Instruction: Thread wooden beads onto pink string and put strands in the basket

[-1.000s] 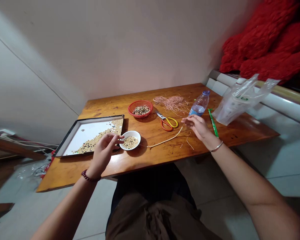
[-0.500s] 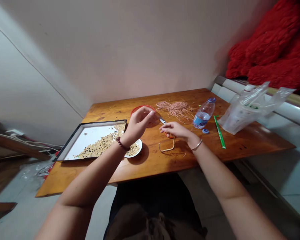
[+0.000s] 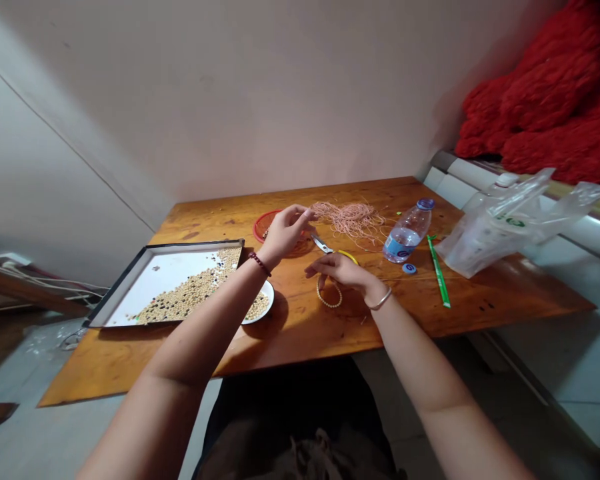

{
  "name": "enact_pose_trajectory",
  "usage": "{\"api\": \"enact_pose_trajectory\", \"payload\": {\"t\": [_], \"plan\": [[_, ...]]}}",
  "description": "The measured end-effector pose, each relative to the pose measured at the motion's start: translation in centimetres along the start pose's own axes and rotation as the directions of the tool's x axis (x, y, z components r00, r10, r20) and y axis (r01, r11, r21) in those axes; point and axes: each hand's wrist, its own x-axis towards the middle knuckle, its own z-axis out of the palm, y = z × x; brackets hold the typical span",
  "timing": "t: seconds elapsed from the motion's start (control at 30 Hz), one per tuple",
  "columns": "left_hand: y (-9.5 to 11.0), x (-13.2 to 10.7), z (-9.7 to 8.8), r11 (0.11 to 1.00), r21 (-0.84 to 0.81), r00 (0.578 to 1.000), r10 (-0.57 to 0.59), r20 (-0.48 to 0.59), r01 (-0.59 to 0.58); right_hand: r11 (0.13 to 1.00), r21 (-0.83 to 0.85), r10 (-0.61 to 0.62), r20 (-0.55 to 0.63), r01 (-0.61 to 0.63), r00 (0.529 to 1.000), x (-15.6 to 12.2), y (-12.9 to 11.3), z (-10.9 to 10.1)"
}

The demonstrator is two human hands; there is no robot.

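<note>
the bead strand (image 3: 326, 302) is a short run of small, pale tan round beads on a thin thread. it hangs in a loose loop, and its lower curve rests on the wooden table (image 3: 305, 327). the upper ends run up under the right hand (image 3: 341, 270).

a black-rimmed tray (image 3: 190, 244) with a white floor lies on the left side of the table. it holds a spread of tan beads with a few dark ones mixed in, mostly toward its near right corner. just beside that corner sits a small white bowl (image 3: 267, 301) of the same tan beads, partly hidden by the left forearm. a red basket (image 3: 259, 225) stands further back, and what is in it is mostly covered by the left hand (image 3: 285, 230). a water bottle (image 3: 407, 233) stands to the right, with its blue cap (image 3: 409, 269) lying near it.

the right hand is closed on the strand's top with the fingers curled down, so the loop drops directly below and slightly toward the person. the left hand is raised over the red basket, well apart from the loop. its thumb and forefinger are pinched together, and what sits between them is too fine to make out. scissors (image 3: 324, 245) with a yellow handle lie between the two hands.
</note>
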Motion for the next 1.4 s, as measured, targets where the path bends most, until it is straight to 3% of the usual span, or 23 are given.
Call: {"api": "enact_pose_trajectory", "payload": {"t": [0.13,0.2,0.27,0.37,0.6,0.73,0.97,1.4], "plan": [[-3.3,-1.5,0.2,0.966,0.255,0.997,0.025,0.069,-0.042,0.987,0.158,0.04,-0.05,-0.032,0.998,0.1,0.2,-0.5],[-4.1,-2.8,0.5,0.976,0.213,0.975,0.007,0.222,-0.055,0.965,0.259,0.065,-0.057,-0.048,0.996,0.2,0.3,-0.8],[-4.2,-3.9,0.8,0.988,0.153,0.926,-0.079,0.369,0.024,0.932,0.355,0.091,-0.045,-0.069,0.995,0.2,0.4,-1.0],[-4.1,-4.8,1.1,0.987,0.121,0.881,-0.152,0.449,0.109,0.88,0.461,0.14,-0.021,-0.114,0.99,0.2,0.2,-1.1],[-5.1,-4.3,0.5,0.972,0.233,0.931,-0.062,0.359,-0.025,0.811,0.554,0.231,-0.006,-0.189,0.973,0.1,0.0,-1.2],[-4.2,-4.3,-0.2,0.937,0.333,0.956,0.003,0.292,-0.105,0.794,0.58,0.255,-0.042,-0.184,0.966,0.2,0.5,-1.8],[-2.7,-4.6,-0.9,0.896,0.431,0.987,0.043,0.157,-0.107,0.827,0.547,0.269,-0.182,-0.13,0.946,0.1,0.3,-2.5],[-2.4,-4.6,-1.4,0.88,0.467,0.993,0.042,0.113,-0.09,0.743,0.665,0.315,-0.24,-0.081,0.918,0.4,0.7,-3.7]]}}
